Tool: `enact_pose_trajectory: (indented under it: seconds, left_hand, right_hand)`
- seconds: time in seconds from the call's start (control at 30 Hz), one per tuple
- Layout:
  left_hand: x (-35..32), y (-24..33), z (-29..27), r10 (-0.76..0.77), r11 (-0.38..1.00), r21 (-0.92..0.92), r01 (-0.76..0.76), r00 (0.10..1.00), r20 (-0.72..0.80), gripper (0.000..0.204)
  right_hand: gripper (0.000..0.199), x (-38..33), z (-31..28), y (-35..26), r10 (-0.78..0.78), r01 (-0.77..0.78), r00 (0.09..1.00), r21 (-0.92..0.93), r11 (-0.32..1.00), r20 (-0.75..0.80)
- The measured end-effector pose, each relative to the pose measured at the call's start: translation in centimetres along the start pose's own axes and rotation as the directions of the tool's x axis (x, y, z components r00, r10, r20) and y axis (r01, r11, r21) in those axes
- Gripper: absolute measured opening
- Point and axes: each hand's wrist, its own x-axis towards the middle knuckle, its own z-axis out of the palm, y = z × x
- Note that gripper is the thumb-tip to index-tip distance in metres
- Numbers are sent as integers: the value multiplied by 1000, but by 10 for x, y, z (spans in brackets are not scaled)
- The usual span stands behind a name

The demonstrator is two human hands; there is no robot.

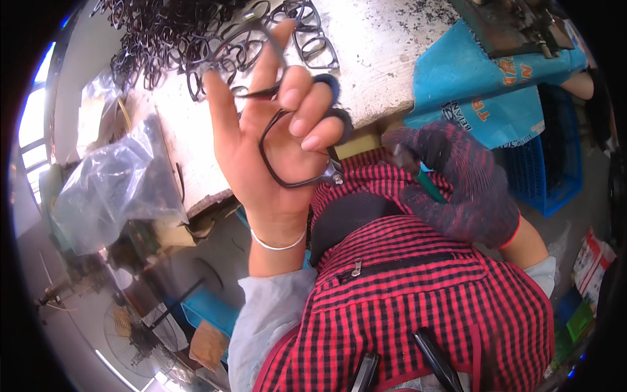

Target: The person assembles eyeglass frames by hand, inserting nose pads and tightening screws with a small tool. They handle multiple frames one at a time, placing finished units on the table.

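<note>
My left hand (238,157) is bare and raised over the near edge of the table, palm toward me. Its curled fingers grip a black eyeglass frame (285,185). One rim of the frame loops across the palm, and the other reaches up past the index finger. Dark blue coverings wrap two of the bent fingers. My right hand (470,176), in a dark red-and-black knit glove, is closed around a green-handled hand tool (431,187) with a metal head, low in front of my apron. The tool's exact kind is hard to make out. Tool and frame are apart.
Black eyeglass frames (170,32) lie heaped on the white table (372,65) at the far left. A clear plastic bag (111,189) hangs at its left edge. On the right are a blue printed sheet (450,72), a blue crate (555,157) and a metal machine (509,26). A fan (140,333) stands lower left.
</note>
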Motion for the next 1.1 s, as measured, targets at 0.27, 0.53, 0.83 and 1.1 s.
enact_pose_trajectory:
  seconds: [0.27, 0.53, 0.83, 1.1]
  left_hand:
    - [4, -4, 22, 0, 970, 233, 67, 962, -275, 70]
    - [6, -11, 30, -19, 953, 281, 116, 946, -324, 68]
    - [2, -5, 33, -89, 962, 229, 148, 965, -247, 71]
    - [2, 11, 20, -145, 938, 294, 186, 977, -155, 75]
  right_hand:
    - [56, 12, -3, -25, -240, 228, 967, -725, 650, 88]
    - [36, 11, -3, -22, -239, 241, 963, -807, 540, 127]
    - [50, 10, -1, -11, -250, 239, 968, -238, 942, -17]
    - [45, 13, -12, -29, -326, 258, 941, -810, 526, 88]
